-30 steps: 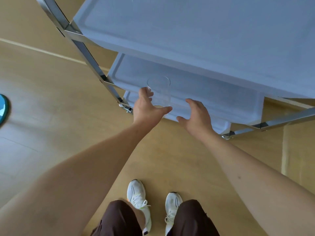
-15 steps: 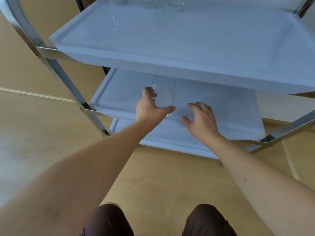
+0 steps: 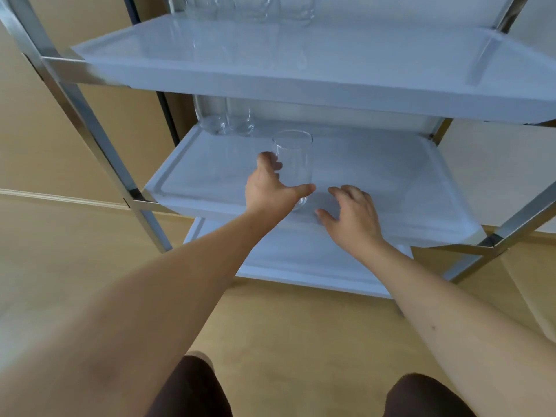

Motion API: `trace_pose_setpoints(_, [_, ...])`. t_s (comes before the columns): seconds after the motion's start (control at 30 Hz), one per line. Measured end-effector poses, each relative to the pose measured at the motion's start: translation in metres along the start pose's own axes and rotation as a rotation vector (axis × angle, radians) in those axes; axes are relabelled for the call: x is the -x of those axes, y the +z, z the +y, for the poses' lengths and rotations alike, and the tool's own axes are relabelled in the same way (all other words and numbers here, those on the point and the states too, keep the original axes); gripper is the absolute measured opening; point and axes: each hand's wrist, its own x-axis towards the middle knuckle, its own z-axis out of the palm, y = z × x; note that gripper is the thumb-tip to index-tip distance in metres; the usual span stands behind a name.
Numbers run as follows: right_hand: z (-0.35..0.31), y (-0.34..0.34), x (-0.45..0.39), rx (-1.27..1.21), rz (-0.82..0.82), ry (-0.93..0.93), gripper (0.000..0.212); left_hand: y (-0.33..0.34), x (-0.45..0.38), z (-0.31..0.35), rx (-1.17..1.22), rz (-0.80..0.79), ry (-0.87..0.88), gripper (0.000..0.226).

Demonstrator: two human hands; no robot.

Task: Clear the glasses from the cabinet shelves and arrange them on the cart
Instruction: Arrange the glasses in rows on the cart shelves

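Tan wood floor [image 3: 285, 326] fills the lower frame, w/ a metal-framed cart [image 3: 90, 121] of 3 white trays across the top and centre. Left hand [image 3: 270, 191] grips a clear glass [image 3: 293, 164] at frame centre, thumb under its base, fingers round the left side; glass is upright over the front of the middle tray [image 3: 391, 182], can't tell if it touches. Right hand [image 3: 352, 218] is just right of it, fingers spread and loose, holding nothing, over the tray's front edge. 2 more glasses [image 3: 224, 118] stand at that tray's back left; several others [image 3: 249, 7] sit on the top tray [image 3: 331, 61], upper centre.
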Motion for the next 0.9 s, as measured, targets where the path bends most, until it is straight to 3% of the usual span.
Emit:
trace_pose_setpoints(0.53, [-0.010, 0.031, -0.092, 0.074, -0.084, -0.010, 0.056, 0.028, -0.080, -0.031, -0.029, 0.153, 0.100, 0.091])
trace_pose_setpoints(0.73, [-0.020, 0.036, -0.114, 0.150, -0.094, -0.017, 0.028, 0.042, -0.122, -0.035, -0.084, 0.174, 0.128, 0.099])
trace_pose_setpoints(0.9, [-0.019, 0.048, -0.111, 0.158, -0.040, -0.035, 0.022, 0.057, -0.160, -0.041, -0.105, 0.267, 0.097, 0.089])
